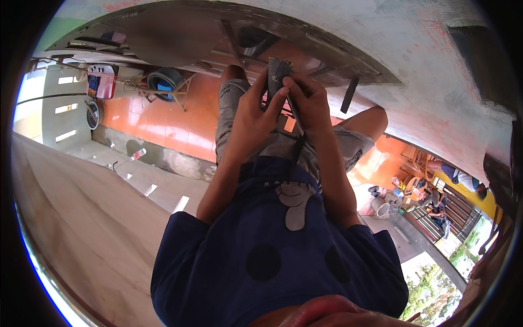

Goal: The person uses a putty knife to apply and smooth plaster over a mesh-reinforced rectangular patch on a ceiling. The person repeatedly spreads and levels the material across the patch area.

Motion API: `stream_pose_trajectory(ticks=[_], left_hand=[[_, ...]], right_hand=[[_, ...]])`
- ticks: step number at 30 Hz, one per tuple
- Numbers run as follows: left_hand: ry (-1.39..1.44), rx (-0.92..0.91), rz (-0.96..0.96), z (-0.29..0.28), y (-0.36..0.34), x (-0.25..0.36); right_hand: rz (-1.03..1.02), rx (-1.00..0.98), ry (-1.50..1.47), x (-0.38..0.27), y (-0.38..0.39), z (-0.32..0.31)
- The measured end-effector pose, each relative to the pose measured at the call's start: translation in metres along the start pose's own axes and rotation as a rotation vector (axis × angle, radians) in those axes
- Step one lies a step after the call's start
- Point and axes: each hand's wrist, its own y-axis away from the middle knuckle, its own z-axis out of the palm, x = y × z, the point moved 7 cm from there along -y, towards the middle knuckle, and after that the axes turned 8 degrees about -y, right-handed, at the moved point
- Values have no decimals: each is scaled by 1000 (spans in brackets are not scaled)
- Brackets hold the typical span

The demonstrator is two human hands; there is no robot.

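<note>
Left hand (pixel 254 115) and right hand (pixel 309 101) pinch a dark grey piece (pixel 279 76), upper middle of frame; even finger pressure should help me hold it steady.

The left grip (pixel 255 111) and right grip (pixel 310 102) hold a dark grey piece (pixel 279 74) between bare knees (pixel 373 119).

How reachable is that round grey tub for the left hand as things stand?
Probably not reachable: the left hand is closed on the dark piece, and the tub looks too far off to the left.
</note>
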Motion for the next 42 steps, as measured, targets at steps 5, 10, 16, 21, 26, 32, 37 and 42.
stream_pose_trajectory(ticks=[5, 10, 16, 21, 26, 32, 37, 42], left_hand=[[72, 25, 34, -6, -4, -6], [174, 46, 80, -6, -7, -15], [407, 22, -112, -3, -5, -29], [129, -91, -81, 4, -1, -17], [208, -248, -146, 4, 2, -12], [279, -163, -185, -6, -3, -17], [52, 28, -86, -11, -39, -31], [163, 107, -233, -16, -61, -52]], right_hand=[[-18, -30, 35, 0, 0, 8], [-112, 143, 58, -17, 11, 5], [-165, 122, 89, -28, 16, 6], [152, 47, 6, 2, 7, 4], [15, 10, -119, -5, 9, 7], [68, 66, -46, -3, 1, 5], [-31, 85, -94, 0, -26, 13], [-5, 117, -155, 7, -52, 22]])
